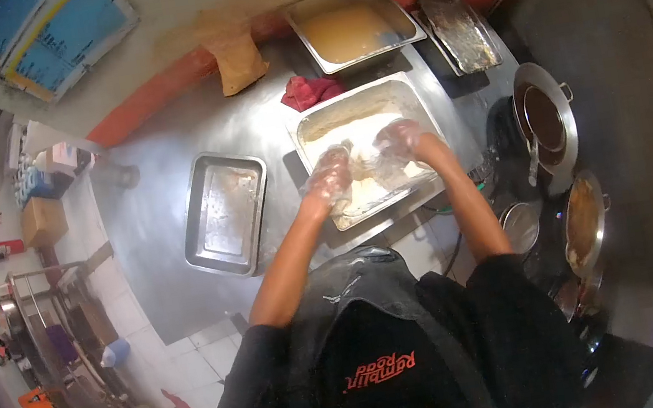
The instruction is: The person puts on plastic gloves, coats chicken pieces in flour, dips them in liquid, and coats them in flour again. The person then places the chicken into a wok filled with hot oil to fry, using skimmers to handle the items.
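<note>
My left hand (pixel 329 173) and my right hand (pixel 400 141), both in clear plastic gloves, are inside a deep metal pan (pixel 417 91) of white flour-like powder (pixel 358 133). My left hand is over the near left part, its fingers curled into the powder. On the right side, my right hand has its fingers bent inward toward the left one. Between them the powder looks clumped and slightly darker. Whatever the fingers hold is hidden by glove glare and powder.
Left of the pan lies a shallow metal tray (pixel 195 239). Behind are a red cloth (pixel 310 92), a brown paper bag (pixel 239 61) and a pan of yellowish liquid (pixel 347 30). A stained tray (pixel 461 32) sits back right. Two woks (pixel 561 105) (pixel 591 219) stand at right.
</note>
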The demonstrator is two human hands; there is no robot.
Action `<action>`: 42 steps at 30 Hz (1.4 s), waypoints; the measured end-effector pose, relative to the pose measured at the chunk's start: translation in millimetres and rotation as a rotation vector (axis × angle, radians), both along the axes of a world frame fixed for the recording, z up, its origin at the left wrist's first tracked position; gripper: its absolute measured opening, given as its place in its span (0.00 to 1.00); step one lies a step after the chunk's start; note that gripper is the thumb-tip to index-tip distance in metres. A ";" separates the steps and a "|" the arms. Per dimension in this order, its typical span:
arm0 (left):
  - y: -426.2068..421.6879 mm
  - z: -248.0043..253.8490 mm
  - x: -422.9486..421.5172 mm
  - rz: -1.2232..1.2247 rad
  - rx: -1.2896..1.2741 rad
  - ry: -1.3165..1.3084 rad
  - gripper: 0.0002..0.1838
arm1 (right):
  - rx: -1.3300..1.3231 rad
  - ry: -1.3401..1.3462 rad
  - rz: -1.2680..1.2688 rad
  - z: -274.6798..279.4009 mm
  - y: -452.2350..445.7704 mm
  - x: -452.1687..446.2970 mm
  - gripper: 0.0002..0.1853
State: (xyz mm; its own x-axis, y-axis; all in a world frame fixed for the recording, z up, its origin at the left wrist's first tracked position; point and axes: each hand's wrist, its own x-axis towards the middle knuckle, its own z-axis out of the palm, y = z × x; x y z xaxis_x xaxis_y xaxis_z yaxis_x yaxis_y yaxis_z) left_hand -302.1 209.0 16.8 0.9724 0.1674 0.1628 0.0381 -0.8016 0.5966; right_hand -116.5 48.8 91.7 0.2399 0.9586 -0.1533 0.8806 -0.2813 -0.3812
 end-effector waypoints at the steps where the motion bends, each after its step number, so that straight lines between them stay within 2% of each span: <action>1: 5.1 19.8 -6.3 -0.046 0.053 0.052 0.16 | -0.002 0.000 0.010 -4.1 -5.2 9.0 0.19; 2: 9.3 32.6 -12.3 -0.044 0.049 0.058 0.16 | 0.135 0.239 -0.130 -16.1 -13.5 14.6 0.18; 4: 11.6 54.1 -23.1 -0.024 -0.026 -0.248 0.15 | 0.268 0.481 -0.289 -14.3 -27.6 4.9 0.16; 6: 10.4 66.0 -31.5 -0.034 -0.008 -0.250 0.15 | 0.214 -0.024 -0.211 29.0 -19.2 -4.8 0.17; 7: 10.8 63.5 -30.5 -0.044 -0.120 -0.224 0.16 | 0.152 -0.215 -0.119 26.1 -15.2 2.5 0.17; 8: 7.7 55.1 -33.2 -0.055 -0.242 -0.185 0.16 | 0.148 -0.216 -0.113 24.6 -18.1 5.7 0.17; 9: 6.7 42.4 -34.2 -0.056 -0.103 -0.281 0.15 | 0.224 -0.157 -0.120 21.5 -24.8 5.6 0.17; 10: 7.8 46.6 -35.0 -0.053 -0.101 -0.281 0.15 | 0.308 -0.104 -0.124 20.3 -24.7 8.6 0.17; 11: 8.0 55.7 -37.1 -0.019 -0.204 -0.202 0.16 | 0.197 0.143 -0.437 44.7 -15.1 -8.1 0.17; 12: 4.6 63.0 -41.0 0.012 -0.312 -0.118 0.16 | 0.194 0.145 -0.440 42.9 -17.4 -8.7 0.17; 14: 4.0 69.3 -43.4 0.035 -0.376 -0.085 0.16 | 0.258 0.323 -0.597 38.7 -20.6 -2.2 0.16; 18: 3.5 64.7 -44.8 0.120 -0.539 -0.041 0.17 | 0.271 0.226 -0.524 16.2 -30.5 7.5 0.15; 20: 2.3 60.2 -42.2 0.104 -0.497 -0.060 0.16 | 0.268 0.139 -0.391 16.5 -27.4 2.6 0.15; 21: -0.5 57.0 -45.7 0.123 -0.580 -0.081 0.16 | 0.189 -0.123 -0.202 23.0 -35.5 7.7 0.16; 22: 0.1 57.5 -45.4 0.142 -0.656 -0.109 0.15 | 0.189 -0.125 -0.219 20.0 -35.7 9.0 0.16; 23: -1.0 53.6 -41.9 0.138 -0.585 -0.180 0.15 | 0.274 0.191 -0.350 16.3 -33.5 15.0 0.16; 25: -5.6 55.6 -41.4 0.145 -0.583 -0.120 0.15 | 0.438 0.859 -0.613 -1.4 -43.3 14.2 0.17; 26: -6.2 59.7 -41.1 0.172 -0.574 -0.074 0.14 | 0.443 0.866 -0.624 -8.5 -48.2 19.2 0.17; 27: -7.3 54.4 -40.2 0.181 -0.677 -0.063 0.14 | 0.387 0.583 -0.533 -13.1 -47.3 31.3 0.17; 28: -10.1 52.1 -40.6 0.195 -0.674 -0.061 0.14 | 0.327 0.310 -0.433 -21.4 -47.4 39.9 0.17; 30: -17.0 49.6 -39.6 0.267 -0.694 -0.034 0.15 | 0.309 0.249 -0.346 -44.9 -53.0 50.8 0.16; 31: -18.1 48.9 -40.9 0.246 -0.535 -0.048 0.18 | 0.292 0.167 -0.272 -48.9 -59.6 59.6 0.15; 34: -25.9 45.7 -36.9 0.295 -0.617 -0.017 0.20 | 0.207 0.051 -0.473 18.0 -72.6 49.6 0.17; 35: -31.0 43.1 -36.1 0.262 -0.947 -0.124 0.20 | 0.222 0.355 -0.642 31.1 -84.3 58.5 0.20; 36: -37.7 40.9 -38.7 0.229 -1.277 -0.220 0.21 | 0.238 0.355 -0.668 41.1 -100.6 68.2 0.20; 38: -51.0 51.8 -36.8 0.285 -0.919 -0.168 0.22 | 0.488 0.502 -0.654 61.3 -133.5 94.3 0.20; 39: -58.5 56.6 -35.6 0.258 -0.909 -0.165 0.22 | 0.508 0.536 -0.639 72.8 -155.1 113.3 0.21; 40: -66.8 60.3 -35.2 0.257 -1.044 -0.235 0.23 | 0.494 0.429 -0.583 89.5 -180.9 134.3 0.20; 41: -73.8 65.0 -31.7 0.261 -1.183 -0.304 0.24 | 0.488 0.408 -0.664 119.1 -205.5 140.6 0.18; 42: -77.8 76.1 -22.3 0.499 -0.960 -0.018 0.25 | 0.480 0.386 -0.737 141.6 -229.1 149.7 0.17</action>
State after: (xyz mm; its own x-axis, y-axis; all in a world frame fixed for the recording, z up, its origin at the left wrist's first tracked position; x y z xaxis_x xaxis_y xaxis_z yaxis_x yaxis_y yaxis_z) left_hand -324.4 131.2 92.9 0.7580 0.6090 -0.2337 0.2158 0.1040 0.9709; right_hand 33.2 -180.2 233.3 0.8227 0.5681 0.0220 0.3348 -0.4527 -0.8264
